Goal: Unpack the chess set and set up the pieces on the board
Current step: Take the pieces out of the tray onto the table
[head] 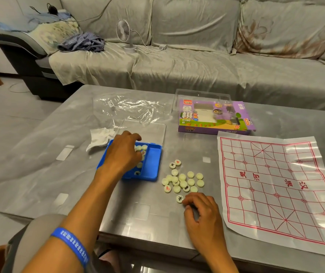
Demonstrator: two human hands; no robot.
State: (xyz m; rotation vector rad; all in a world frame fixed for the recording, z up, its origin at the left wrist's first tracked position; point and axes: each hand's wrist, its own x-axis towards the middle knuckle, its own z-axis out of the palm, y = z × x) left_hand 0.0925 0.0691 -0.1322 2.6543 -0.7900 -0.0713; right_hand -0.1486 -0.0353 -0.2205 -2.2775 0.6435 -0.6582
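1. Head view: grey glass-topped coffee table (79,158) in front of a sofa (197,62) draped in grey covers; small white desk fan (123,35) and crumpled striped cloth (82,42) on the sofa seat.
2. Paper xiangqi board (276,186), red grid on glossy white, spread flat by the table's right edge, bare of pieces.
3. Purple xiangqi box (215,119) just beyond the board's far edge, toward the table's far side, with a clear plastic tray (201,95) behind it.
4. Blue plastic case (151,164) near the table's middle, clear hinged lid (149,131) folded back; a few pale pieces (144,147) inside.
5. Left hand (123,152) reaching down into the case, fingers curled over the pieces there; whether any piece is actually pinched cannot be told. Blue wristband (70,244) on that forearm.
6. Loose cluster of pale round pieces (183,179) on the glass between case and board, some showing red or black characters, most blank side up.
7. Right hand (203,215) resting near the table's near edge, fingers curled at the cluster's near side, fingertips touching a black-marked piece (179,198).
8. Crumpled clear wrap (134,108) and white tissue (99,135) beyond the case.
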